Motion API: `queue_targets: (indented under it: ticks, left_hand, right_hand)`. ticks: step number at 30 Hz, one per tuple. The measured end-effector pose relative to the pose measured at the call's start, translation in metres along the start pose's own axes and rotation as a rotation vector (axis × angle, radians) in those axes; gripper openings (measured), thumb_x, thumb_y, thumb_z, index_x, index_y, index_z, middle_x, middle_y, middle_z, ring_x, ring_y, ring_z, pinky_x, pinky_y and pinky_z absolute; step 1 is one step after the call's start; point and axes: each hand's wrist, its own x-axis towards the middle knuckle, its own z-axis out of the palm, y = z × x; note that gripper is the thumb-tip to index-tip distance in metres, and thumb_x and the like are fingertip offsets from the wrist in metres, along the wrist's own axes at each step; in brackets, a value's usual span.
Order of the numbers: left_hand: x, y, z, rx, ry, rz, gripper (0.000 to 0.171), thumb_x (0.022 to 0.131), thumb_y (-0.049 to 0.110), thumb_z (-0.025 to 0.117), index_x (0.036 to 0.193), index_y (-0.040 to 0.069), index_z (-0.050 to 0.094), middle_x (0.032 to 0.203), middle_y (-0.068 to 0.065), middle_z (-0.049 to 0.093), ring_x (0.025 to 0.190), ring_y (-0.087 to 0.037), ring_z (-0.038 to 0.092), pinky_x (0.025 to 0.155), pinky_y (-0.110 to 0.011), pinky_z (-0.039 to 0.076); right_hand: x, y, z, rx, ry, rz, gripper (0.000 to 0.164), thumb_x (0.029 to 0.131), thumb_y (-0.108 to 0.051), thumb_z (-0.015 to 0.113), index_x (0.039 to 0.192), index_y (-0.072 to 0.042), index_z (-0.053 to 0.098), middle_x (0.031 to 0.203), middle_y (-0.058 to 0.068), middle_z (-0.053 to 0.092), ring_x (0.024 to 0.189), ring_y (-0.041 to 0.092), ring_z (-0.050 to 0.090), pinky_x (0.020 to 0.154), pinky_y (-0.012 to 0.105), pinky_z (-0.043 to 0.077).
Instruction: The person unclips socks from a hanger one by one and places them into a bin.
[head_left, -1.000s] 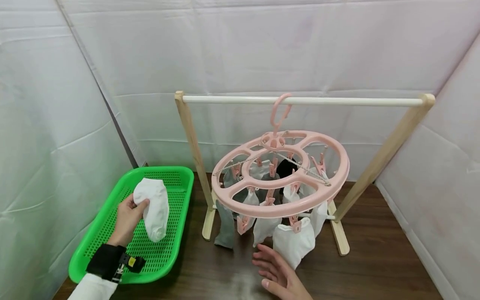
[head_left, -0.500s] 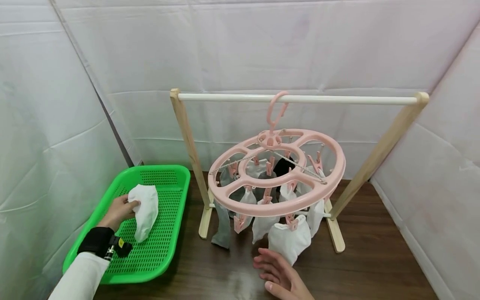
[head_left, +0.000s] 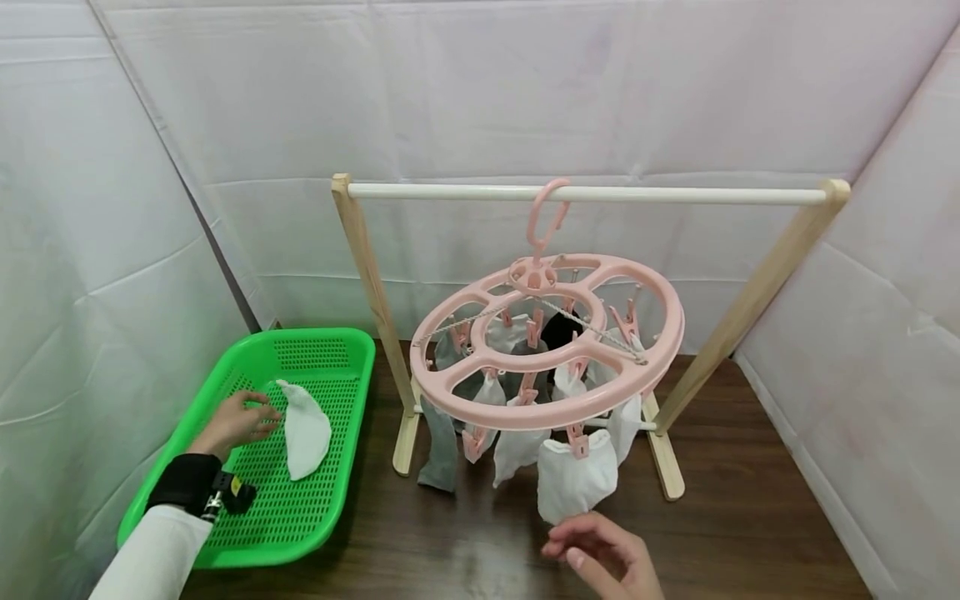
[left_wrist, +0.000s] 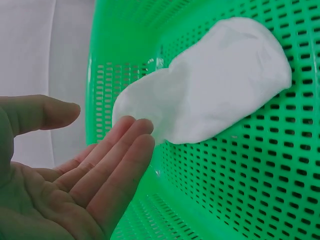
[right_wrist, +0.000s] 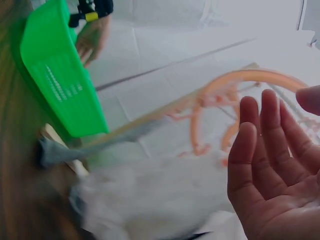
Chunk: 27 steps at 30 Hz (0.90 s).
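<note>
A white sock point(head_left: 306, 435) lies in the green plastic basket point(head_left: 352, 450). Beside it, my left hand point(head_left: 238, 425) has its thumb apart and fingers straight, holding nothing; in the left wrist view the fingertips are close to the sock point(left_wrist: 225, 80), and whether they touch is unclear. My right hand point(head_left: 603, 550) is just below a white sock point(head_left: 576, 479) clipped to the front of the pink drying hanger point(head_left: 480, 414). In the right wrist view its fingers are gently bent around nothing. Several white and grey socks, such as a grey sock point(head_left: 438, 446), and a dark one hang from the clips.
The hanger hooks onto a white rod point(head_left: 660, 196) between two wooden posts point(head_left: 757, 300) on a dark wooden table point(head_left: 765, 500). White sheeting point(head_left: 480, 92) stands behind and on both sides.
My left hand has lowered the white sock into the basket and let it go. My right hand has shifted slightly right and down. The head view has shifted a little.
</note>
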Motion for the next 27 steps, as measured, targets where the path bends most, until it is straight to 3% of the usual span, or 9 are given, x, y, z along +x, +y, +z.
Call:
queue_targets:
  ticks: [5, 11, 15, 19, 22, 24, 27]
  left_hand:
    - [-0.001, 0.0, 0.004, 0.02, -0.024, 0.02, 0.077, 0.1, 0.038, 0.054, 0.149, -0.003, 0.012, 0.137, -0.028, 0.04, 0.117, -0.034, 0.054, 0.092, -0.036, 0.047]
    - [-0.01, 0.004, 0.01, 0.029, -0.061, 0.055, 0.074, 0.101, 0.041, 0.05, 0.148, -0.002, 0.013, 0.134, -0.028, 0.047, 0.12, -0.036, 0.052, 0.096, -0.039, 0.045]
    - [-0.021, 0.014, 0.018, 0.059, -0.07, 0.084, 0.066, 0.102, 0.034, 0.05, 0.146, -0.003, 0.017, 0.132, -0.029, 0.048, 0.121, -0.039, 0.05, 0.097, -0.043, 0.043]
    - [-0.035, 0.023, 0.028, 0.149, -0.08, 0.163, 0.06, 0.102, 0.032, 0.051, 0.143, -0.002, 0.024, 0.129, -0.028, 0.05, 0.119, -0.041, 0.049, 0.095, -0.048, 0.041]
    - [-0.055, 0.043, 0.039, 0.21, -0.073, 0.204, 0.06, 0.1, 0.038, 0.053, 0.141, 0.001, 0.03, 0.126, -0.026, 0.051, 0.116, -0.041, 0.049, 0.09, -0.05, 0.042]
    - [-0.074, 0.066, 0.048, 0.238, -0.083, 0.229, 0.06, 0.099, 0.041, 0.053, 0.139, 0.0, 0.033, 0.124, -0.027, 0.051, 0.115, -0.042, 0.049, 0.085, -0.05, 0.043]
    - [-0.105, 0.105, 0.061, 0.212, -0.135, 0.261, 0.055, 0.1, 0.034, 0.055, 0.136, -0.003, 0.036, 0.125, -0.029, 0.051, 0.116, -0.044, 0.048, 0.086, -0.05, 0.045]
  right_hand:
    - [0.005, -0.022, -0.012, -0.115, 0.103, -0.065, 0.039, 0.082, 0.029, 0.043, 0.103, 0.004, 0.064, 0.089, 0.007, 0.068, 0.081, 0.017, 0.068, 0.07, 0.028, 0.055]
    - [0.017, -0.036, -0.017, -0.072, 0.255, -0.183, 0.035, 0.08, 0.032, 0.039, 0.096, 0.011, 0.062, 0.088, 0.01, 0.066, 0.078, 0.014, 0.067, 0.068, 0.023, 0.054]
    - [0.023, -0.044, -0.018, -0.125, 0.301, -0.174, 0.03, 0.081, 0.031, 0.041, 0.095, 0.013, 0.061, 0.085, 0.01, 0.066, 0.077, 0.014, 0.066, 0.069, 0.022, 0.052]
    - [0.026, -0.052, -0.016, -0.202, 0.342, -0.085, 0.024, 0.083, 0.029, 0.047, 0.095, 0.014, 0.06, 0.085, 0.009, 0.066, 0.077, 0.013, 0.065, 0.07, 0.022, 0.052]
    - [0.029, -0.057, -0.017, -0.268, 0.366, -0.025, 0.02, 0.083, 0.027, 0.05, 0.096, 0.015, 0.059, 0.087, 0.011, 0.066, 0.08, 0.012, 0.065, 0.071, 0.022, 0.053]
    - [0.031, -0.059, -0.017, -0.313, 0.377, -0.005, 0.019, 0.083, 0.026, 0.053, 0.097, 0.015, 0.059, 0.09, 0.012, 0.066, 0.082, 0.011, 0.065, 0.073, 0.022, 0.052]
    - [0.034, -0.059, -0.019, -0.337, 0.382, -0.042, 0.023, 0.08, 0.028, 0.054, 0.1, 0.016, 0.058, 0.093, 0.014, 0.065, 0.086, 0.012, 0.064, 0.078, 0.021, 0.051]
